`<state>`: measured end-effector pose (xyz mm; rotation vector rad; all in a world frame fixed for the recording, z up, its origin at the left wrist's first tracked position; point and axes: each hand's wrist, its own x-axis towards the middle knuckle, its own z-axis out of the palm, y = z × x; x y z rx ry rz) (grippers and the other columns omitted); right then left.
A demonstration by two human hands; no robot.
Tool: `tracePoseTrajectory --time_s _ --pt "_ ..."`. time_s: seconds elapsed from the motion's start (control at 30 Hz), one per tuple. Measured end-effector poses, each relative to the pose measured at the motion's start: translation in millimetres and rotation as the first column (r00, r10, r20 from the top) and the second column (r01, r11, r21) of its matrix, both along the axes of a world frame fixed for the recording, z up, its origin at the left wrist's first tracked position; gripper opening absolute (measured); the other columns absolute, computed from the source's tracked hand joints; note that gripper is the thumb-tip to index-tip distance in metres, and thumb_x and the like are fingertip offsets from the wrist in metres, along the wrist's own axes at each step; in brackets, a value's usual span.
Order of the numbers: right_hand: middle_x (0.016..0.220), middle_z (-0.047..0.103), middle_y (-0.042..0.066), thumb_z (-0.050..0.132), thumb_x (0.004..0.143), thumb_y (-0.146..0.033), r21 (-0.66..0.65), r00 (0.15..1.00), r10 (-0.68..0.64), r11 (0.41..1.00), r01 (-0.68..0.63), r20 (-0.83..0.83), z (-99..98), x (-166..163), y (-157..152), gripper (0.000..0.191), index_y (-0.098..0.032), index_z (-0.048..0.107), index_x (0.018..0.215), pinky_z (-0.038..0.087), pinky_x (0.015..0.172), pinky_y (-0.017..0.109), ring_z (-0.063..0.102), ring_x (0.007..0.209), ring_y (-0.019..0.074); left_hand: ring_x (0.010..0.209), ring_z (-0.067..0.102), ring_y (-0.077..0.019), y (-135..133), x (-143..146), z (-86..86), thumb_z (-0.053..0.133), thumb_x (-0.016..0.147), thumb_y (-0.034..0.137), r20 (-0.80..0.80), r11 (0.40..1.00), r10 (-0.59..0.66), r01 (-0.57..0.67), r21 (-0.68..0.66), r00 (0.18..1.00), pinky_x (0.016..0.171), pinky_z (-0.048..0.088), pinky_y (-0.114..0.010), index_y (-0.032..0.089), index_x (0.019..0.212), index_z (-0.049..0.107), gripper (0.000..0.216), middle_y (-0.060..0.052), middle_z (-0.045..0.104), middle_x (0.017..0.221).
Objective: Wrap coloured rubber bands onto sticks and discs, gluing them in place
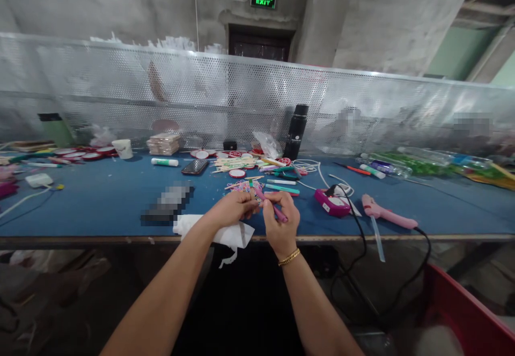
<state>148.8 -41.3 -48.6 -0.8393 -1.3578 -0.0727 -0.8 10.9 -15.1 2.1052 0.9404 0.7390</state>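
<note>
My right hand (282, 217) is closed around a pink marker pen (276, 210), its tip pointing up and left toward my left hand. My left hand (234, 206) is pinched shut on a small colourful decorated piece (246, 188) near the table's front edge. Both hands meet above the blue table (104, 200). A gold bracelet (289, 258) sits on my right wrist. What the left fingers grip is mostly hidden.
White tissue (225, 232) lies under my left wrist. A pink glue gun (384, 214) with black cord and a pink device (332, 202) lie to the right. Phone (195, 167), glue stick (164, 162), wooden sticks, red-white round badges, black bottle (296, 131), paper cup (123, 148) sit farther back.
</note>
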Motion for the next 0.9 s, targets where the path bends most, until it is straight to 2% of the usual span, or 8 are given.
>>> tracePoseTrajectory --time_s 0.37,0.57,0.77,0.9 --pt "0.077 0.066 0.002 0.054 0.088 -0.022 -0.021 0.997 -0.014 1.0 0.015 0.07 1.9 -0.9 -0.9 0.008 -0.022 0.06 0.083 0.047 0.081 0.039 0.059 0.081 0.0205 0.051 0.046 -0.0102 -2.2 -0.2 1.6 0.052 0.088 0.045 0.028 1.0 -0.028 0.028 -0.009 0.999 0.052 0.035 -0.025 0.017 0.068 0.058 0.035 0.001 0.056 0.057" --pt "0.078 0.065 0.002 0.055 0.089 -0.023 -0.017 0.999 -0.029 0.999 0.029 0.031 -1.4 0.0 0.2 0.007 -0.022 0.061 0.086 0.048 0.081 0.038 0.06 0.079 0.0197 0.052 0.048 -0.011 -1.8 0.2 1.5 0.054 0.087 0.044 0.025 0.999 0.011 -0.011 0.031 1.0 0.055 0.038 -0.026 0.017 0.065 0.059 0.036 0.0 0.058 0.057" --pt "0.078 0.065 0.002 0.054 0.089 -0.023 -0.004 0.998 -0.008 1.0 0.008 0.058 -0.4 -0.8 -0.5 0.008 -0.021 0.062 0.086 0.047 0.082 0.038 0.059 0.081 0.0198 0.053 0.047 -0.011 -2.3 -0.8 1.6 0.051 0.089 0.048 0.002 1.0 -0.023 0.023 0.015 1.0 0.055 0.036 -0.026 0.016 0.065 0.057 0.04 0.001 0.056 0.059" --pt "0.078 0.065 0.002 0.054 0.089 -0.023 -0.014 0.998 -0.028 0.999 0.029 0.06 -0.1 -0.8 -0.2 0.009 -0.021 0.061 0.086 0.046 0.081 0.037 0.059 0.081 0.0195 0.054 0.048 -0.0113 -0.2 -1.6 0.2 0.052 0.088 0.05 -0.02 1.0 0.018 -0.017 0.011 1.0 0.056 0.037 -0.026 0.016 0.068 0.059 0.04 0.001 0.057 0.059"
